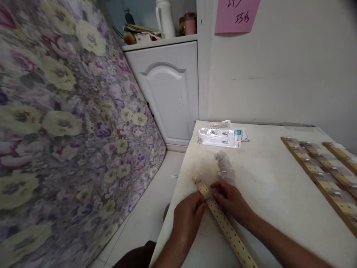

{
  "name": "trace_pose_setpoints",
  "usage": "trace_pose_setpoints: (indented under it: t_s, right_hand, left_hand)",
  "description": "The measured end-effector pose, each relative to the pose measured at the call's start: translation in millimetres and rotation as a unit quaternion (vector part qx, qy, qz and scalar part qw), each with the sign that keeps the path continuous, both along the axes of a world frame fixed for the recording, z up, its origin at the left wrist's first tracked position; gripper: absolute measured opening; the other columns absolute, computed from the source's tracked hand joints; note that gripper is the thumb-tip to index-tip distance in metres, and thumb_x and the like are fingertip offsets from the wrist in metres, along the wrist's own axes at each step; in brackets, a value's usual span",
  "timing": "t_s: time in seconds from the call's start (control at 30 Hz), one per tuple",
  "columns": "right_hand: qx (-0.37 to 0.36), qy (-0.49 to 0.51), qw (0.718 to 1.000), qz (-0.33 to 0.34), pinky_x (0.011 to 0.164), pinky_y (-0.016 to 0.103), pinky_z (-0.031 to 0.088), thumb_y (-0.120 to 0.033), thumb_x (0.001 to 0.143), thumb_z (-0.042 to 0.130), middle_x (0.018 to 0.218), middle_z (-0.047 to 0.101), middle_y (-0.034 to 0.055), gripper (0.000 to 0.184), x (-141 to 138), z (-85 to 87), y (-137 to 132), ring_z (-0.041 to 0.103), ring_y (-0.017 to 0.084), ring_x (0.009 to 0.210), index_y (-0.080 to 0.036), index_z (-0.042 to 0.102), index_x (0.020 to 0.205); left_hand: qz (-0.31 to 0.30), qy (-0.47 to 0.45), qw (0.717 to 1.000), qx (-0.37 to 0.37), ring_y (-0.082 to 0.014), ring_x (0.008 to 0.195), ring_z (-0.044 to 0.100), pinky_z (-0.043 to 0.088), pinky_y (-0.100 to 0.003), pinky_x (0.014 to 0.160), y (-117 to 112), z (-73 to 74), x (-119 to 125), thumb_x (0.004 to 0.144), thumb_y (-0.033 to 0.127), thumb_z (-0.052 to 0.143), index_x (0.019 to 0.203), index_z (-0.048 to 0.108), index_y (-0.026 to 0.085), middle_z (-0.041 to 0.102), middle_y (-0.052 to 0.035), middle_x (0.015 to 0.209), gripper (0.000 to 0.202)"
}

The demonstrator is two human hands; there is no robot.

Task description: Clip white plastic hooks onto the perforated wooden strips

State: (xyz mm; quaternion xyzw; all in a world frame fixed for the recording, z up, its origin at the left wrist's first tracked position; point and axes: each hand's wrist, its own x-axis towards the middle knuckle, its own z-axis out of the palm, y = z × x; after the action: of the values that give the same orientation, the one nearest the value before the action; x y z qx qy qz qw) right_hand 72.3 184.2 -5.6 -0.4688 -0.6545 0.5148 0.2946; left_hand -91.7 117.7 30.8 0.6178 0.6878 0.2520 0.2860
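A long tan perforated strip [223,219] lies diagonally on the white table [279,193]. My left hand [187,217] pinches it from the left side, fingers closed near its far end. My right hand [231,199] rests on the strip from the right, fingers curled and pressing something small that I cannot make out against it. A small metal clip sits on the strip's far tip [197,179]. Just beyond my right hand lie several clear plastic hooks [224,163].
A clear packet of hooks [220,137] lies near the table's far edge. Three more strips fitted with clear hooks [320,173] lie at the right. A floral mattress [61,123] leans at the left, with a white cabinet [167,93] behind.
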Motion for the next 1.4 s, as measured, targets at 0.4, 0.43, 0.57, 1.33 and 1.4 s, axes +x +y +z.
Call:
trace_pose_setpoints:
  t_s: [0.4, 0.43, 0.57, 1.33, 1.4]
  right_hand:
    - [0.027, -0.029, 0.999, -0.008, 0.06, 0.027, 0.044, -0.019, 0.075, 0.054, 0.068, 0.057, -0.0026, 0.022, -1.1, 8.7, -1.5, 0.055, 0.014, 0.063, -0.019, 0.06, 0.096]
    - [0.032, -0.033, 0.999, -0.008, 0.061, 0.027, 0.044, -0.019, 0.075, 0.055, 0.069, 0.057, -0.0023, 0.022, -1.2, 8.8, -1.5, 0.055, 0.015, 0.064, -0.019, 0.06, 0.096]
    - [0.02, -0.028, 0.999, -0.005, 0.061, 0.027, 0.044, -0.019, 0.075, 0.054, 0.07, 0.057, -0.0019, 0.022, -1.2, 8.6, -1.0, 0.055, 0.015, 0.065, -0.019, 0.06, 0.097]
    - [-0.023, -0.003, 1.0, -0.012, 0.045, 0.021, 0.04, -0.019, 0.073, 0.053, 0.059, 0.051, -0.0061, 0.014, -7.7, 5.4, 2.8, 0.05, 0.01, 0.048, -0.019, 0.056, 0.086]
    - [-0.019, -0.006, 1.0, -0.012, 0.046, 0.021, 0.041, -0.019, 0.074, 0.053, 0.06, 0.053, -0.0058, 0.015, -7.2, 7.2, 1.8, 0.051, 0.01, 0.048, -0.019, 0.056, 0.088]
  left_hand:
    - [-0.004, 0.02, 1.0, 0.01, -0.0152, 0.075, 0.056, 0.034, -0.022, 0.065, 0.4, -2.1, -0.3, 0.082, 0.025, 0.05, 0.075, 0.058, 0.022, 0.063, 0.0023, 0.077, 0.011]
    - [-0.004, 0.019, 1.0, 0.008, -0.0155, 0.076, 0.056, 0.034, -0.023, 0.065, 0.2, -1.5, -0.2, 0.082, 0.025, 0.049, 0.075, 0.058, 0.022, 0.063, 0.0019, 0.077, 0.011]
    - [-0.005, 0.014, 1.0, -0.003, -0.0162, 0.078, 0.056, 0.035, -0.023, 0.065, 0.0, 1.8, 0.3, 0.081, 0.024, 0.049, 0.075, 0.058, 0.022, 0.063, 0.0015, 0.079, 0.012]
    - [-0.004, 0.013, 1.0, -0.018, -0.0153, 0.076, 0.058, 0.033, -0.022, 0.064, 4.0, 5.6, -1.4, 0.077, 0.022, 0.052, 0.07, 0.06, 0.021, 0.065, 0.0029, 0.075, 0.011]
    - [-0.002, 0.014, 1.0, -0.017, -0.0151, 0.075, 0.057, 0.034, -0.022, 0.063, 4.0, 6.2, -1.8, 0.077, 0.023, 0.052, 0.069, 0.059, 0.021, 0.064, 0.0029, 0.074, 0.011]
